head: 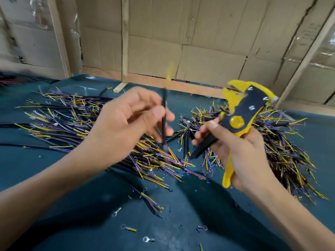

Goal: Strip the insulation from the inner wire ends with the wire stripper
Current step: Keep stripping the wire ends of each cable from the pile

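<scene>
Ring terminals (128, 228): several, loose on the green mat (308, 134) at the near edge, among small insulation scraps.
Right hand (241, 154): fingers curled round the stripper (241, 122), gripping its handles. Stripper: yellow body with black side plates, yellow round pivot, silver rivets; head points up and away, one yellow handle and one black handle spread apart below.
Left hand (126, 122): blurred; fingers and thumb pinch one cable (164, 116), held upright just left of the stripper, apart from it. Cable: black sheath; top end a yellow blur, detail unreadable; lower end meets the pile.
Left pile (59, 116): black cables with yellow, purple and brown inner wires fanned out.
Right pile (282, 153): same kind, behind the right hand.
Cardboard wall (208, 42): beyond the mat.
</scene>
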